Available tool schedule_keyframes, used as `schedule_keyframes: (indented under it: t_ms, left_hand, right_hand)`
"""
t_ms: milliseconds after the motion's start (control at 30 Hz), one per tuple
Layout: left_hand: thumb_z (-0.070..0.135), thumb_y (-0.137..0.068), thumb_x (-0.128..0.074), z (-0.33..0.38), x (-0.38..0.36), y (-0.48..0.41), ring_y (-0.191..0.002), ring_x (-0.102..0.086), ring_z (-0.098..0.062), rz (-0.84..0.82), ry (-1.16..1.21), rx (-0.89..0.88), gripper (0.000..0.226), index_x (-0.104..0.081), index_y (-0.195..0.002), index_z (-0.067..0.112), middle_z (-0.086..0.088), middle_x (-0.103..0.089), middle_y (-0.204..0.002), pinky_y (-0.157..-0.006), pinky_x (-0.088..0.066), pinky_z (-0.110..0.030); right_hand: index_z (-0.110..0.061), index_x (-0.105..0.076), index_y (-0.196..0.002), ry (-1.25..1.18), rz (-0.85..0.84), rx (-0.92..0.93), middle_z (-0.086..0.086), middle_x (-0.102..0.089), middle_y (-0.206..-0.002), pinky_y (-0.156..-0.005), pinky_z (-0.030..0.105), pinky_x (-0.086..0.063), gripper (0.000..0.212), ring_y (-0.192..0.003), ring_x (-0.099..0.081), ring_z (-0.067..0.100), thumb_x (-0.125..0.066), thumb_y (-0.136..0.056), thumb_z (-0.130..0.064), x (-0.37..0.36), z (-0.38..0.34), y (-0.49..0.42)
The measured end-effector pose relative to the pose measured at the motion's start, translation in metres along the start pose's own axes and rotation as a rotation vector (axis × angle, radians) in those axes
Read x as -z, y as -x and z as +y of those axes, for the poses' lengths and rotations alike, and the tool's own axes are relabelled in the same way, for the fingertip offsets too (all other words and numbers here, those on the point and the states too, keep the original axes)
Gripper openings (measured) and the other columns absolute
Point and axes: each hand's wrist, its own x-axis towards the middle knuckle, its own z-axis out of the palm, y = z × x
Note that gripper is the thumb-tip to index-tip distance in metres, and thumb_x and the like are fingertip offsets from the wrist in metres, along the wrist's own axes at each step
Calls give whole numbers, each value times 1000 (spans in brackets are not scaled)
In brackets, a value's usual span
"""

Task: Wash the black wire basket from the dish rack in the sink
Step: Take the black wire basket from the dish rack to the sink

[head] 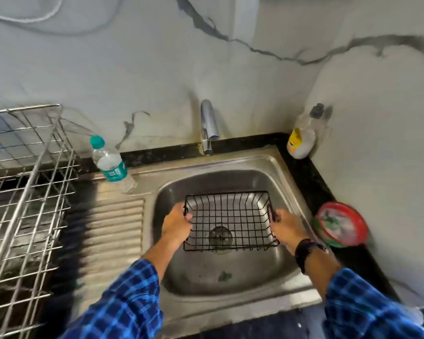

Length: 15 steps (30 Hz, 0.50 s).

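Gripping black wire basket [227,221] between left hand [176,222] and right hand [288,226], both curled on its side rims, low in sink [230,282] over drain [220,237]. Tap [209,123] beyond the hands (no water seen). Keep level; move under tap before freeing a hand.

The basket [227,220], gripped at its ends by the left hand [176,222] and right hand [288,227], spans the middle of the sink [287,272]. That leaves a slim gap on the far side and wider free room on the near side. The tap [209,126] overhangs the far rim, apart from the basket. To the left, the drainboard [113,228] is free between the rack [27,192] and the bottle [110,163] at its far edge. The narrow right counter holds a soap bottle [302,135] in the far corner and a red tub [342,223] near the right hand, with the wall close behind.
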Motion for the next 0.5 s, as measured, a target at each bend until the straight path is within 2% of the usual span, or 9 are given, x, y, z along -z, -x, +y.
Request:
schedule_keyframes:
  t_ms: [67, 133, 267, 300, 367, 433, 500]
  left_hand:
    - [1, -93, -53, -7, -8, -14, -95, -70, -23, 34, -47, 23, 55, -48, -141, 27, -6, -66, -121, -69, -62, -44]
    - [1, -93, -53, -12, -14, -25, -86, -72, -22, 49, -110, 43, 55, -46, -140, 30, -4, -69, -117, -64, -62, -41]
    - [3, -91, -56, -24, -21, -44, -88, -69, -24, 62, -161, 124, 39, -56, -124, 25, -6, -70, -105, -77, -62, -44]
    - [2, -91, -56, -25, -23, -45, -90, -68, -24, 68, -170, 144, 38, -58, -122, 25, -6, -69, -105, -78, -62, -44]
    - [2, -91, -56, -31, -26, -46, -94, -69, -23, 61, -164, 166, 41, -59, -125, 24, -4, -70, -106, -81, -62, -44]
    - [7, -94, -57, -38, -29, -49, -100, -70, -24, 55, -112, 176, 46, -55, -136, 24, -5, -72, -112, -85, -61, -45]
    - [12, -97, -56, -39, -30, -52, -103, -69, -25, 61, -74, 181, 43, -54, -139, 23, -7, -71, -117, -90, -59, -46]
  right_hand:
    - [-17, -64, -106, 30, -32, -30, 10, -70, -95, -72, 42, -61, 23, -84, -70, 26, -56, -92, 0, -15, 6, -23]
    - [-19, -64, -117, 55, -60, -46, 11, -70, -98, -73, 45, -62, 32, -86, -70, 29, -56, -92, -1, -30, 12, -47]
    - [-24, -59, -120, 72, -96, -63, 13, -70, -105, -79, 48, -61, 36, -93, -70, 31, -53, -93, 0, -52, 23, -87]
    - [-20, -60, -125, 84, -106, -67, 14, -69, -108, -80, 49, -61, 40, -95, -70, 32, -52, -92, 1, -55, 25, -94]
    - [-16, -59, -131, 90, -113, -67, 15, -69, -109, -81, 53, -61, 44, -97, -69, 35, -52, -91, 2, -62, 30, -103]
    - [-14, -60, -126, 82, -106, -60, 14, -69, -106, -82, 53, -61, 38, -97, -69, 34, -54, -92, 1, -69, 36, -112]
    - [-13, -62, -124, 86, -100, -51, 12, -70, -110, -85, 50, -60, 32, -100, -68, 31, -53, -95, -4, -68, 28, -107]
